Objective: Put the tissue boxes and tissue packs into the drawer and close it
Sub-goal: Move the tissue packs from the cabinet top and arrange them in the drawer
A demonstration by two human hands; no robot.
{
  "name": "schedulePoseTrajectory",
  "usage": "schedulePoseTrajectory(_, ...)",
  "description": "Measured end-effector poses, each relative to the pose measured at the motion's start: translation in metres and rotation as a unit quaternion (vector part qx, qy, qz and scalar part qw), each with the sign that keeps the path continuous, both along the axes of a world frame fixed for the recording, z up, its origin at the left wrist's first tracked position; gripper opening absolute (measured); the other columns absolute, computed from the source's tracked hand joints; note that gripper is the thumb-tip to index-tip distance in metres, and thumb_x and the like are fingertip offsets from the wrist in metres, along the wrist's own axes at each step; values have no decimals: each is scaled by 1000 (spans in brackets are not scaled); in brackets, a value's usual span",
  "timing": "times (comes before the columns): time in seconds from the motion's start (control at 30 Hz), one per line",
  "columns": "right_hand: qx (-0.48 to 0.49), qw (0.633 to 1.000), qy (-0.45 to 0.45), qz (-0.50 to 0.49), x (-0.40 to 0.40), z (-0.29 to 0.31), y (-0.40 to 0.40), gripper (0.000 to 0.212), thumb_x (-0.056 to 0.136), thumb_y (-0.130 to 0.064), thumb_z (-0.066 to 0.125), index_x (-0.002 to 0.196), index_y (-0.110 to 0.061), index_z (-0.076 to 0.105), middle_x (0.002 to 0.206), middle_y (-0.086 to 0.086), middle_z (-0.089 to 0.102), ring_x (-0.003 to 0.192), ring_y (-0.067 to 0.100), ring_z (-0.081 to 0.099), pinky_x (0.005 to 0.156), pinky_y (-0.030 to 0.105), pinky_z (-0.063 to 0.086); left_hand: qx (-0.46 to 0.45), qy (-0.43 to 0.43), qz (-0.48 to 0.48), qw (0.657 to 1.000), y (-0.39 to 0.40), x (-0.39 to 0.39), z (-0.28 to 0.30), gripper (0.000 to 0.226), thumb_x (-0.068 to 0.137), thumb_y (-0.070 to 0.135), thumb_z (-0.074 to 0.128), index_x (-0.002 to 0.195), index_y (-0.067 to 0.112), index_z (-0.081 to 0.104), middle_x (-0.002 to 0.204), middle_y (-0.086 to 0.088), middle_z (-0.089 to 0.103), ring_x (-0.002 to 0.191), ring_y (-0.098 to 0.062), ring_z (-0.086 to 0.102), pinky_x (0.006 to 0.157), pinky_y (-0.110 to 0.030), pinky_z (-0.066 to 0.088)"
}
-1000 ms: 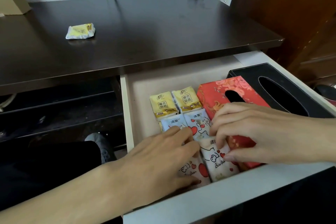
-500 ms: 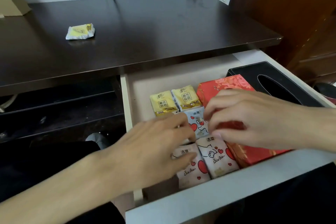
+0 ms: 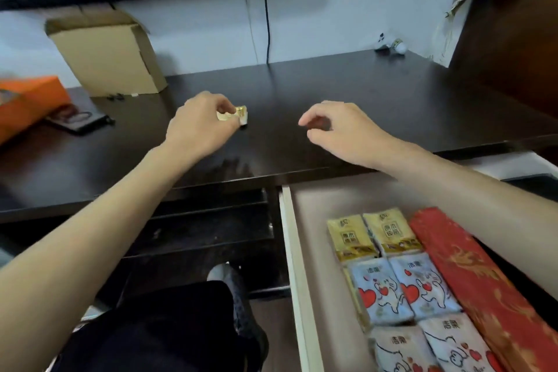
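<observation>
My left hand (image 3: 199,127) is out over the dark desk (image 3: 362,106), its fingers pinched on a small yellow tissue pack (image 3: 237,115). My right hand (image 3: 341,130) hovers beside it over the desk, fingers loosely curled and holding nothing. The white drawer (image 3: 291,266) stands open at lower right. Inside lie two yellow packs (image 3: 374,232), two blue heart-print packs (image 3: 401,290), two white heart-print packs (image 3: 431,347) and a red tissue box (image 3: 483,287). My right forearm hides the back right of the drawer.
A cardboard box (image 3: 105,51) leans on the wall at the back left. An orange box (image 3: 27,100) and a dark flat object (image 3: 78,119) lie at the desk's left edge. A cable (image 3: 267,24) hangs down the wall. My knee (image 3: 169,326) is below the desk.
Both hands have left the drawer and gone up over the desk. My left hand has taken hold of the yellow pack that lay there. The camera has tilted up.
</observation>
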State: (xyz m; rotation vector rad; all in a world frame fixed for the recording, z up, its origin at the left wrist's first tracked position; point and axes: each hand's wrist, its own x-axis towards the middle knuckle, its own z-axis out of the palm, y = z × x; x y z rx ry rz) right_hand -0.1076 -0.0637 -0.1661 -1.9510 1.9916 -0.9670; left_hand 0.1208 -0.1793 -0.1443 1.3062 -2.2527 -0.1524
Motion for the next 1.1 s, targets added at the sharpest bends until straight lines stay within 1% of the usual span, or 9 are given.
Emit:
schedulePoseTrajectory(0.1, 39, 999, -32, 8, 22, 0, -53, 35, 98, -12, 58, 131, -18, 69, 131, 1, 70, 122, 18, 63, 105, 30, 46, 48, -11, 41, 998, -44, 6, -8, 33, 87, 32, 62, 117, 19, 68, 123, -10, 64, 108, -30, 61, 89, -41, 49)
schedulePoseTrajectory(0.17, 57, 998, -36, 13, 36, -1, -82, 41, 99, -11, 55, 138, -17, 65, 140, 4, 66, 130, 20, 60, 109, 31, 43, 86, -16, 45, 995, -61, 7, -13, 37, 88, 31, 61, 123, 17, 65, 127, -10, 64, 112, -30, 60, 93, -39, 48)
schedulePoseTrajectory(0.3, 86, 996, -6, 12, 54, -6, -126, 50, 97, -8, 52, 146, -19, 58, 152, 7, 57, 139, 26, 53, 116, 40, 41, 112, -28, 36, 993, -79, 4, -22, 35, 85, 33, 64, 117, 20, 70, 118, -8, 69, 107, -30, 63, 91, -38, 50)
schedulePoseTrajectory(0.5, 86, 995, 40, 19, 41, -11, -140, 51, 98, -7, 49, 147, -20, 58, 154, 5, 53, 143, 25, 47, 117, 39, 37, 107, -27, -30, 993, -92, 2, -31, 29, 87, 22, 65, 115, 18, 73, 118, -6, 70, 102, -23, 63, 90, -33, 49)
schedulePoseTrajectory(0.63, 81, 991, 85, 59, 26, -5, -113, 35, 99, -18, 58, 131, -22, 71, 136, 0, 65, 128, 23, 57, 110, 43, 43, 126, -17, -134, 983, -80, -11, -31, 31, 86, 10, 63, 112, 21, 76, 114, -4, 72, 104, -21, 64, 95, -36, 49)
schedulePoseTrajectory(0.7, 73, 987, 126, 62, 19, -3, -90, 26, 98, -28, 62, 119, -26, 78, 119, -6, 67, 114, 22, 61, 99, 46, 49, 124, -12, -178, 976, -69, -19, -30, 31, 86, 6, 62, 108, 21, 77, 114, -1, 72, 105, -17, 63, 94, -29, 48)
schedulePoseTrajectory(0.83, 39, 982, 176, 52, 4, -5, -41, 13, 94, -40, 69, 100, -32, 77, 108, -8, 61, 105, 15, 55, 88, 46, 51, 76, 7, -188, 979, -44, -36, -30, 26, 86, 17, 70, 112, 21, 75, 112, 1, 69, 102, -14, 62, 87, -25, 46)
schedulePoseTrajectory(0.97, 55, 991, 109, 59, -6, -3, -11, 13, 87, -34, 80, 83, -24, 72, 118, -4, 62, 111, 11, 53, 91, 34, 44, 64, 57, -161, 983, -8, -43, -31, 26, 86, 22, 68, 112, 23, 72, 110, 3, 70, 99, -12, 63, 92, -31, 49)
schedulePoseTrajectory(1.1, 73, 994, 58, 51, -13, 7, 15, 20, 82, -25, 84, 73, -24, 66, 110, 2, 71, 95, 19, 66, 89, 42, 52, 60, 92, -206, 972, 49, -33, -29, 22, 87, 22, 65, 106, 26, 74, 103, 9, 69, 96, -8, 63, 89, -33, 50)
